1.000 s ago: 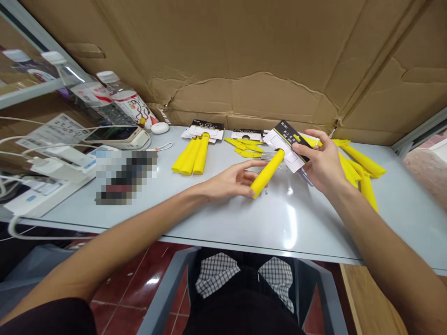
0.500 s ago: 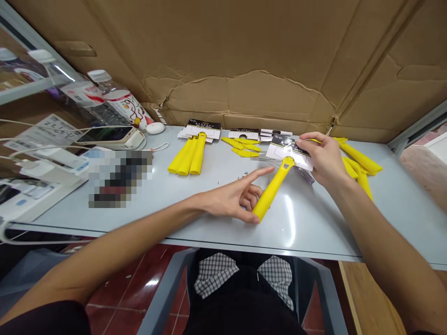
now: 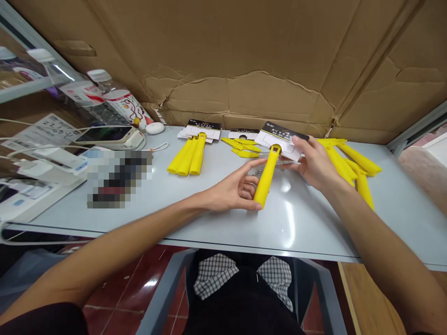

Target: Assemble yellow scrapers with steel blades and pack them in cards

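Note:
A yellow tapered handle (image 3: 267, 181) hangs from a black-and-white printed card (image 3: 279, 139), its narrow end through the card's hole. My left hand (image 3: 233, 190) holds the handle from the left, thumb at its wide lower end and index finger near its upper part. My right hand (image 3: 319, 165) pinches the card's right side. A clear or shiny strip (image 3: 289, 163) shows under the card by my right fingers; its kind I cannot make out. Small metal pieces (image 3: 257, 172) lie behind my left fingers, partly hidden.
Three yellow handles with cards (image 3: 190, 156) lie at the back left. Flat yellow pieces (image 3: 244, 148) and another card (image 3: 243, 133) are at the back middle, more yellow handles (image 3: 363, 160) at right. Bottles (image 3: 122, 100), a phone (image 3: 108, 134) and cables stand left; cardboard (image 3: 244, 51) walls the back.
The card and handle have moved a little left and away from me, the handle turning more upright. My right hand has shifted left with the card, and my left fingers have closed further around the handle.

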`<action>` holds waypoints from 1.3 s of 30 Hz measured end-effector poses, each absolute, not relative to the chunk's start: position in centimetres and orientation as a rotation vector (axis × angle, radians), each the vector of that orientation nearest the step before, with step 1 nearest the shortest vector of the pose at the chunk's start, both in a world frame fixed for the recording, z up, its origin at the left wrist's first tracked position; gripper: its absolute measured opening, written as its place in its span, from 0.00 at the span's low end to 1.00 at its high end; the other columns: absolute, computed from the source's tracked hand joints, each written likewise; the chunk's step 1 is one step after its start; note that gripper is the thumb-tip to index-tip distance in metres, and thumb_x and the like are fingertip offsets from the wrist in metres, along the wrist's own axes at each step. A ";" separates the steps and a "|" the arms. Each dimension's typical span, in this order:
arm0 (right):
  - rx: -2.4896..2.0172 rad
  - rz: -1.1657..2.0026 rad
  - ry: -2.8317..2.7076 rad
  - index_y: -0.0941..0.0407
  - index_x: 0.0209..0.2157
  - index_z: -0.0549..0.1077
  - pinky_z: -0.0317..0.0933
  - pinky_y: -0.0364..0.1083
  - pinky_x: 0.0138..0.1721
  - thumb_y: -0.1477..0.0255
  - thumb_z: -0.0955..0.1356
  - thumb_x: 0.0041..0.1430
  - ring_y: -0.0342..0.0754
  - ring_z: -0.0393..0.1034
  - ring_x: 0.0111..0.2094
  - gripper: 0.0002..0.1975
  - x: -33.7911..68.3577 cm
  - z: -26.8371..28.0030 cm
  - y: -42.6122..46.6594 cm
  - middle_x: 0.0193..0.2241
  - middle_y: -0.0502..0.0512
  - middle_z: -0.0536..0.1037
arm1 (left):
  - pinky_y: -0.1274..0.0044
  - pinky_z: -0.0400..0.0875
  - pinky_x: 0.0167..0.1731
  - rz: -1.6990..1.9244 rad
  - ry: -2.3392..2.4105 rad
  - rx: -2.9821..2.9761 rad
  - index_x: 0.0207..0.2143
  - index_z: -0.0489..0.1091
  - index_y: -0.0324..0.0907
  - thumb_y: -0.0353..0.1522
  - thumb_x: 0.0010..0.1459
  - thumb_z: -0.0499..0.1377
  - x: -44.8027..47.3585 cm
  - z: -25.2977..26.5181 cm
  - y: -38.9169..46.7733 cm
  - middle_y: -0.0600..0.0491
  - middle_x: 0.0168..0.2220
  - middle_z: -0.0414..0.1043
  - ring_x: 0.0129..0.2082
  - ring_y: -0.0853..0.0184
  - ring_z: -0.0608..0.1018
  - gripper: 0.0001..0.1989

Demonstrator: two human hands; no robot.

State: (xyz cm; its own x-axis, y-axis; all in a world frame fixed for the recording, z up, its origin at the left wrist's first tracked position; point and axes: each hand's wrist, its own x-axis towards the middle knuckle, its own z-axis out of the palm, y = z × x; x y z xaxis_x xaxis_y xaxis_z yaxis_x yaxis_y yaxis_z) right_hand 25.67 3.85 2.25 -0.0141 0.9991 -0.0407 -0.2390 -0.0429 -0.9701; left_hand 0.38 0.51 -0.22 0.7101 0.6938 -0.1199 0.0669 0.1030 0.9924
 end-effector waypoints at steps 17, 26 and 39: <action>-1.109 1.259 -0.954 0.51 0.40 0.67 0.73 0.44 0.30 0.73 0.80 0.46 0.48 0.79 0.35 0.23 26.1 1.8 4.4 0.34 0.50 0.80 | 0.76 0.75 0.28 0.439 0.703 1.884 0.73 0.52 0.46 0.38 0.66 0.64 0.1 -0.2 0.4 0.47 0.47 0.78 0.26 0.72 0.78 0.38; -1.095 1.243 -0.957 0.50 0.37 0.64 0.73 0.44 0.30 0.73 0.78 0.46 0.43 0.75 0.28 0.22 26.3 2.7 4.4 0.32 0.45 0.78 | 0.71 0.73 0.38 0.676 0.882 2.620 0.51 0.78 0.41 0.34 0.69 0.58 -0.4 -1.8 2.0 0.47 0.41 0.80 0.36 0.64 0.79 0.13; -1.177 1.300 -1.190 0.52 0.36 0.72 0.75 0.47 0.26 0.71 0.81 0.46 0.49 0.79 0.28 0.19 25.2 1.5 3.4 0.31 0.53 0.82 | 0.71 0.71 0.33 0.632 1.103 2.879 0.46 0.82 0.43 0.35 0.71 0.56 0.6 -3.5 4.6 0.45 0.45 0.82 0.37 0.60 0.81 0.14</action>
